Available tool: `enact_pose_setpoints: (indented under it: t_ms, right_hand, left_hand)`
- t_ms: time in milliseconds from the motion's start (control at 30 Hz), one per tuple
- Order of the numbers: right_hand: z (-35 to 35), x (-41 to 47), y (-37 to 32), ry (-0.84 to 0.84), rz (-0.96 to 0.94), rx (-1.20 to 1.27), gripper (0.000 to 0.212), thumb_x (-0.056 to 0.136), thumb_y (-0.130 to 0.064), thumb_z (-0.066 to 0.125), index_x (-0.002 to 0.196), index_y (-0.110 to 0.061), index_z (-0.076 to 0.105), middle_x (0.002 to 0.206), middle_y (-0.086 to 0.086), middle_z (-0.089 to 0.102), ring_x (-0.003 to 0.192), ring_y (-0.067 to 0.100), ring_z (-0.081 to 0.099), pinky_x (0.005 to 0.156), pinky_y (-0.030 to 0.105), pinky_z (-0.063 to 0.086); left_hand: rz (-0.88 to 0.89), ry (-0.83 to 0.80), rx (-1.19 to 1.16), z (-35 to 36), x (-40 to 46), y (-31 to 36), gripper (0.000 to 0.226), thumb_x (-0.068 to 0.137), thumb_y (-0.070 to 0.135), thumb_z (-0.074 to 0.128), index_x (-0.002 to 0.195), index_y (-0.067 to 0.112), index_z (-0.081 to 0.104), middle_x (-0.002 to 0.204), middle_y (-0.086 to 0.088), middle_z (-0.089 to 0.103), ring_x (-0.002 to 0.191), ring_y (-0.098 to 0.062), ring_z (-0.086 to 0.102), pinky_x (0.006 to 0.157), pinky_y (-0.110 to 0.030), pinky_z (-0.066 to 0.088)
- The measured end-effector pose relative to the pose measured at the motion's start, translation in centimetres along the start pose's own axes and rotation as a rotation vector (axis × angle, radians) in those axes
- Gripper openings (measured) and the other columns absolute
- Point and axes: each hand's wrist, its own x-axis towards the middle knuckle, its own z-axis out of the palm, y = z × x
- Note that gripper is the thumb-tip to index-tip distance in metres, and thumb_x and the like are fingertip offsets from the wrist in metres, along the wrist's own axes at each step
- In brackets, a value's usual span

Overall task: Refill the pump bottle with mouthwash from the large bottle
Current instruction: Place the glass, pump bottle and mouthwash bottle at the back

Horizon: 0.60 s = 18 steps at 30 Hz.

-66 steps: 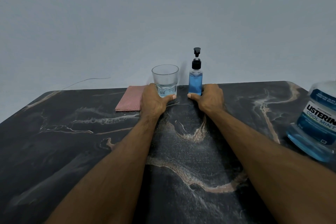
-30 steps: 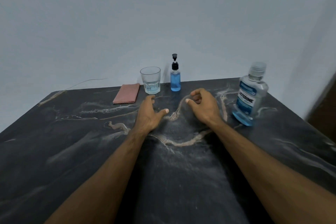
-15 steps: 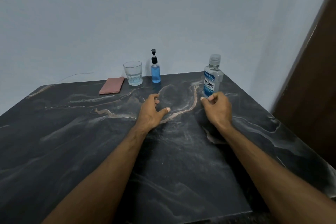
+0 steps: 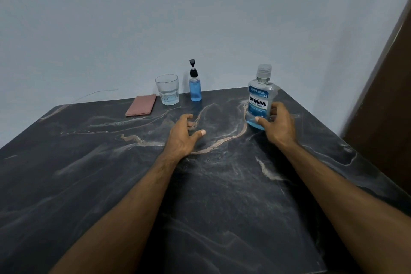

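Two hands: right grip (image 4: 277,125) clasping mouthwash bottle (image 4: 260,98), left grip (image 4: 184,134) loose, glass (image 4: 167,89) beside pump bottle (image 4: 195,87)

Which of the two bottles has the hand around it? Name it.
The large clear Listerine bottle with the clear cap: the right hand grips its lower part. The small blue pump bottle stands untouched by the wall.

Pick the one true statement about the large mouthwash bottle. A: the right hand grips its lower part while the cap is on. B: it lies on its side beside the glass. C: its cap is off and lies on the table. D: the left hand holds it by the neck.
A: the right hand curls around the lower part of the large mouthwash bottle, which stands upright with its cap on.
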Motion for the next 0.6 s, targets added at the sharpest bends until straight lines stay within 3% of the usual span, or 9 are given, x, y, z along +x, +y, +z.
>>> enact_pose_setpoints:
  t_ms: [233, 433, 600]
  right_hand:
    - [1.6, 2.9, -0.3, -0.228, 0.039, 0.151, 0.044, 0.085, -0.005, 0.069, 0.124, -0.013, 0.049, 0.126, 0.009, 0.058, 0.112, 0.025, 0.059, 0.092, 0.048, 0.054]
    - [4.1, 5.0, -0.9, -0.195, -0.014, 0.118, 0.056, 0.077, -0.026, 0.079, 0.123, -0.013, 0.050, 0.116, -0.001, 0.060, 0.102, 0.016, 0.058, 0.087, 0.034, 0.052]
    - [7.0, 7.8, -1.2, -0.235, -0.022, 0.153, 0.057, 0.078, -0.024, 0.079, 0.126, -0.011, 0.051, 0.124, 0.007, 0.061, 0.110, 0.022, 0.059, 0.090, 0.049, 0.054]
  left_hand:
    - [-0.010, -0.009, 0.022, -1.0, 2.1, -1.3, 0.057, 0.088, 0.028, 0.066, 0.137, 0.017, 0.041, 0.124, -0.004, 0.055, 0.102, -0.011, 0.050, 0.084, -0.023, 0.039]
    - [0.014, -0.006, 0.071, -1.8, 4.9, -2.6, 0.057, 0.088, 0.026, 0.066, 0.138, 0.017, 0.041, 0.124, -0.006, 0.056, 0.105, -0.013, 0.050, 0.089, -0.025, 0.039]
    - [0.003, -0.034, 0.087, -1.7, 8.0, -3.0, 0.065, 0.084, 0.030, 0.070, 0.140, 0.017, 0.038, 0.130, -0.007, 0.055, 0.111, -0.017, 0.051, 0.093, -0.030, 0.041]
